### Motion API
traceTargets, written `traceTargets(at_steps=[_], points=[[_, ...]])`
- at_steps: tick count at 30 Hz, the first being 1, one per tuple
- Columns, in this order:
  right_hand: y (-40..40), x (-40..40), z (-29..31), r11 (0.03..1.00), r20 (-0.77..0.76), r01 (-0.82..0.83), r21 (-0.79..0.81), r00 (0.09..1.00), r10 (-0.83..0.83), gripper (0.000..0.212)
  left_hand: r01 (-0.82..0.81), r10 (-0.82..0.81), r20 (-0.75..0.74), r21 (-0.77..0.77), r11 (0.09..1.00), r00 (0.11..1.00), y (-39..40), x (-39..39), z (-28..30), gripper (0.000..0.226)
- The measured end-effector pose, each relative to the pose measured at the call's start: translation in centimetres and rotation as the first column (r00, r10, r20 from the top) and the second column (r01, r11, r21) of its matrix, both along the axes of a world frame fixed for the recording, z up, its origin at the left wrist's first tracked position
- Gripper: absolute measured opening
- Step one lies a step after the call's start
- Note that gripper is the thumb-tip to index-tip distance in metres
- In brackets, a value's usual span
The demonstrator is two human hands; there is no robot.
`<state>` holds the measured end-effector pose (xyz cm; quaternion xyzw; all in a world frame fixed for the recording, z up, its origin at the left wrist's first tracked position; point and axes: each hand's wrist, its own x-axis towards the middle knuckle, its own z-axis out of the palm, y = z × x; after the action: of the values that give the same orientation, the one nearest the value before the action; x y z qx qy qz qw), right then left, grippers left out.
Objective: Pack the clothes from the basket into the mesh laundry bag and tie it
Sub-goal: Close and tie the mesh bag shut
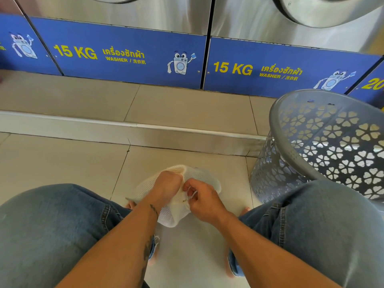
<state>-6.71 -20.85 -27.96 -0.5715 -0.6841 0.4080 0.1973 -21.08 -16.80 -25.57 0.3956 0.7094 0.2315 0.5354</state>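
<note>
A white mesh laundry bag lies bulging on the tiled floor between my knees. My left hand is closed on the gathered neck of the bag. My right hand pinches the thin white drawstring just beside it, fingers touching the bag's mouth. The grey plastic basket with flower-shaped cut-outs stands tilted at the right, its inside showing no clothes from this angle.
Two steel washers with blue "15 KG" panels line the far wall on a raised tiled step with a metal edge. My jeans-clad knees frame the bag left and right. Beige floor tiles surround it.
</note>
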Motion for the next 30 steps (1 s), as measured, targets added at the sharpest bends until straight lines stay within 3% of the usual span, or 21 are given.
traceTargets(at_steps=[4,9,11,13,16,18,21,26,30], points=[[0.2,0.2,0.5,0.985,0.226,-0.169,-0.028,0.959,0.171,0.037,-0.009,0.008,-0.083,-0.009,1.0,0.997,-0.4,0.1,-0.2,0.024],[0.4,0.1,1.1,0.966,0.291,-0.244,-0.087,0.921,0.259,0.042,-0.112,0.109,-0.059,-0.042,0.993,0.992,-1.0,-0.3,-0.4,0.021],[0.0,0.1,1.0,0.972,0.18,-0.191,-0.135,0.96,0.214,0.043,-0.155,0.153,-0.078,-0.025,0.988,0.985,-0.9,-0.2,-0.7,0.021],[-0.8,-0.4,0.4,0.971,-0.042,-0.032,-0.236,0.999,0.023,0.039,-0.152,0.152,-0.047,0.007,0.988,0.987,-0.6,0.0,-0.4,0.02],[-0.9,-1.1,-0.4,0.915,-0.156,0.209,-0.345,0.949,-0.275,0.027,-0.139,0.14,-0.016,0.041,0.989,0.99,-0.1,0.2,0.0,0.017],[-0.5,-0.9,-0.1,0.864,-0.192,0.26,-0.432,0.909,-0.369,0.011,-0.139,0.14,-0.014,0.053,0.989,0.99,-0.2,0.3,0.1,0.019],[-0.2,-0.7,0.2,0.85,-0.207,0.269,-0.453,0.896,-0.393,0.018,-0.122,0.123,-0.018,0.046,0.991,0.992,-0.2,0.3,-0.3,0.017],[-0.2,-1.2,-0.4,0.941,-0.066,0.255,-0.22,0.959,-0.276,0.026,-0.133,0.134,-0.011,0.045,0.99,0.991,0.0,0.4,-0.2,0.012],[0.3,-0.4,-1.4,0.929,-0.103,0.204,-0.309,0.964,-0.246,0.024,-0.151,0.156,-0.04,0.106,0.983,0.987,0.1,0.3,-0.1,0.025]])
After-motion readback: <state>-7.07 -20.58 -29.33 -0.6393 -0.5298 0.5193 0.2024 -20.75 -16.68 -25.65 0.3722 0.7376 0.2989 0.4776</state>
